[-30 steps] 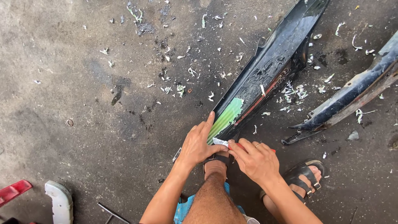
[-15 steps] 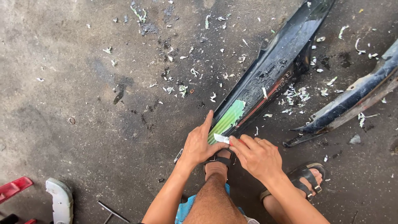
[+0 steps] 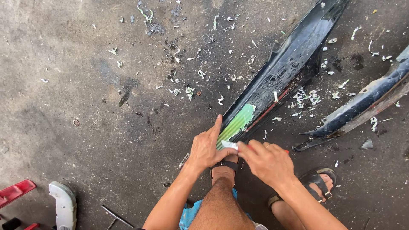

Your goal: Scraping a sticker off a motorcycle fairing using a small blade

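A long black plastic panel (image 3: 289, 68) lies slanted on the concrete floor, its near end resting by my feet. A green sticker patch (image 3: 238, 122) covers that near end. My left hand (image 3: 206, 147) presses on the panel's near left edge, its fingers stretched along it. My right hand (image 3: 266, 159) pinches a small white peeled strip (image 3: 228, 145) at the sticker's lower edge; a red tool tip (image 3: 286, 151) shows behind its fingers. My sandalled feet (image 3: 317, 183) sit just below the hands.
A second dark panel (image 3: 366, 102) lies to the right. Several white and green sticker scraps (image 3: 306, 97) litter the floor. A grey part (image 3: 64, 206), red parts (image 3: 17, 191) and a metal T-shaped tool (image 3: 116, 217) lie at the bottom left.
The camera has shifted slightly. My right hand has pulled the white strip a little lower and nearer. The left hand stays pressed on the panel's end.
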